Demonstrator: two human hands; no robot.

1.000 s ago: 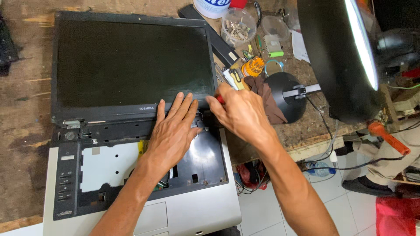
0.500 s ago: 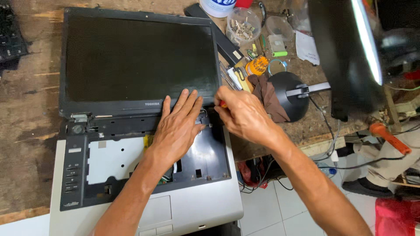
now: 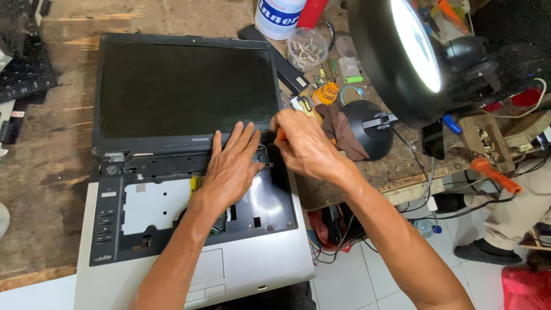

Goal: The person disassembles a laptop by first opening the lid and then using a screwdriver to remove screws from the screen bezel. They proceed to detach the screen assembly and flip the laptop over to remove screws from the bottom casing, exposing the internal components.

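Silver laptop [image 3: 252, 270] unmoved; left hand [image 3: 232, 166] still flat, fingers spread; right hand [image 3: 304, 146] still pinching orange screwdriver [image 3: 279, 135] at hinge.

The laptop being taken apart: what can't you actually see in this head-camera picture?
- Tool tip: the right hand covers all but a bit of orange handle.
- Hinge corner of the laptop: hidden under both hands; the left hand lies flat there.
- Contents of the clear cup: too small to tell.
- Lamp: cut off by the top edge.
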